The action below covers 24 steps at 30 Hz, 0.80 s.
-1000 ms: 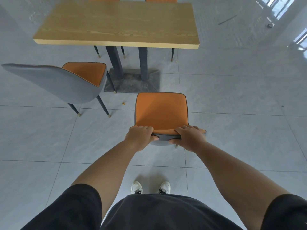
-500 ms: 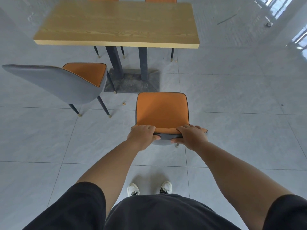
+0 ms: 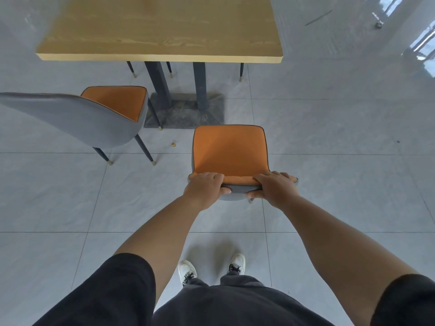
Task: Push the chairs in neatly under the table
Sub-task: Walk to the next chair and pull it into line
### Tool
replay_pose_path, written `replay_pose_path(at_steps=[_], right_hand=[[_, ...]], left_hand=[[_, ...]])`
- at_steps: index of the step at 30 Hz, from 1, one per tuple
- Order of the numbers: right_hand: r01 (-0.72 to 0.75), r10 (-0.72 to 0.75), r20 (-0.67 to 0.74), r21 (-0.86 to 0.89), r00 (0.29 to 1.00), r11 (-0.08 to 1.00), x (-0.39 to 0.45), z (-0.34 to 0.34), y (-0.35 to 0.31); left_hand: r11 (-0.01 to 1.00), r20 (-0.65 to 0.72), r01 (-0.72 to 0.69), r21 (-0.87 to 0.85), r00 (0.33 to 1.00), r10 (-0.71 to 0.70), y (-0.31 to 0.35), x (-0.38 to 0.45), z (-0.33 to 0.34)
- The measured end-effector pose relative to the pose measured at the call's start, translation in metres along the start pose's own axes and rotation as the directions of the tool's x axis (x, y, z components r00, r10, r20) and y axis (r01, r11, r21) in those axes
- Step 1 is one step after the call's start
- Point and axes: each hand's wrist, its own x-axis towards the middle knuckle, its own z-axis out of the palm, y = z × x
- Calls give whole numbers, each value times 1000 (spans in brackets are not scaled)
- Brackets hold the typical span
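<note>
Both hands hold the top of the back of the near chair (image 3: 229,151). The left hand (image 3: 204,189) grips the left part of the back edge, with its fingers over the front and its thumb on the grey back. The right hand (image 3: 274,188) grips the right part in the same way. The chair is right in front of the person, out on the floor (image 3: 341,161), and its seat points at the table. It is not under the tabletop (image 3: 162,29) yet; a strip of floor shows between the seat and the table edge. The dark stone base (image 3: 186,111) of the table and its two dark posts stand just past the front left corner of the seat. A second chair (image 3: 77,116) is to the left, turned at a slant, with its front leg just beside the base. A tiny tan bit (image 3: 174,144) lies on the floor between the two chairs. Thin legs of other chairs show under the far side of the table. The near chair has an orange seat with a dark line round it and a grey outside. The person's two white shoes (image 3: 187,270) are on the grey tiles below the arms.
</note>
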Motion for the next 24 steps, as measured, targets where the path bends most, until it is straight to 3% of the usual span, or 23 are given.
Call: replay_pose_path(at_steps=[12, 16, 24], right_hand=[[11, -11, 23, 2, 1000, 1000, 20, -13, 6], [3, -4, 39, 19, 999, 1000, 18, -17, 3], [47, -40, -96, 76, 995, 996, 47, -33, -70]], left_hand=[[1000, 0, 27, -4, 1000, -27, -3, 18, -12], [996, -12, 39, -75, 999, -40, -8, 11, -14], [978, -75, 192, -76, 977, -198, -103, -40, -32]])
